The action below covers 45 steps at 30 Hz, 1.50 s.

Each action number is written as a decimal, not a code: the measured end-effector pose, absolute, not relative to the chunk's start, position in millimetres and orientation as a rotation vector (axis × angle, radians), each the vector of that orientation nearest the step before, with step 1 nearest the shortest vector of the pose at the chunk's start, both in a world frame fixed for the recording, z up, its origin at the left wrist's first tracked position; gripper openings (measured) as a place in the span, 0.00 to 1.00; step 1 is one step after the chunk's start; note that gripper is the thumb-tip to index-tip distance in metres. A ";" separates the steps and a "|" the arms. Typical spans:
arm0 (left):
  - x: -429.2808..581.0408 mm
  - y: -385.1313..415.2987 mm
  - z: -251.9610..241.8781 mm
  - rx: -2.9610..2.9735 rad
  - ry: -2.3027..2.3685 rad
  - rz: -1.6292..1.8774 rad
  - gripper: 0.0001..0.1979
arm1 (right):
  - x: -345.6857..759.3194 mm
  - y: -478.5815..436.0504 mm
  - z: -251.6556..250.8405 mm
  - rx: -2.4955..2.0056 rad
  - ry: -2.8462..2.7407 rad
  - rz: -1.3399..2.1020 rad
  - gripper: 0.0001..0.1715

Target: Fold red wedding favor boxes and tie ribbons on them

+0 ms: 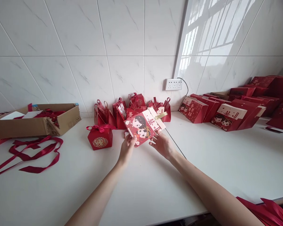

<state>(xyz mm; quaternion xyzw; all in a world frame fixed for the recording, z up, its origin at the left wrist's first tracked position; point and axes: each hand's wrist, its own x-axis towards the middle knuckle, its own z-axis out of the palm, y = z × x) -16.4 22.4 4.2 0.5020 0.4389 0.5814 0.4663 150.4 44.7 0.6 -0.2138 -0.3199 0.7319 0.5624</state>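
Observation:
A red and cream gift box (pixel 143 126), printed with two cartoon figures and gold-red lettering, is held tilted above the white table. My left hand (pixel 127 147) pinches its lower left edge between thumb and fingers. At its lower right edge, my right hand (pixel 163 145) touches the box with fingers partly spread, palm turned up. A gold strip (pixel 161 115) sticks out at the box's upper right. Just left stands a red box with a ribbon bow (pixel 100 138). Behind the held box are several small red boxes with ribbon loops (pixel 119 111), partly hidden.
An open cardboard box (pixel 21 127) with red ribbons stands at the left, and loose dark red ribbon (pixel 41 153) lies before it. Several red gift boxes (pixel 228 116) line the right side. A power strip (pixel 173 84) hangs on the wall. Red ribbon (pixel 269 210) lies at the front right edge.

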 end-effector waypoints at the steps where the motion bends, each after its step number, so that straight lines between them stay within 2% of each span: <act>1: -16.2 22.2 5.3 1.225 1.084 1.426 0.28 | 150.7 44.6 1.1 -0.502 -0.757 1.720 0.16; 12: -17.2 19.8 5.1 1.240 1.160 1.402 0.28 | 149.1 40.7 2.7 -0.551 -0.767 1.694 0.19; 33: -18.8 19.8 6.9 1.253 1.167 1.386 0.28 | 148.2 42.7 2.3 -0.511 -0.811 1.697 0.17; 40: -24.9 24.1 1.8 1.275 1.146 1.501 0.23 | 145.7 40.8 2.9 -0.502 -0.873 1.700 0.16; 45: -26.7 24.6 -0.4 1.292 1.134 1.535 0.23 | 144.8 39.5 3.4 -0.497 -0.913 1.703 0.17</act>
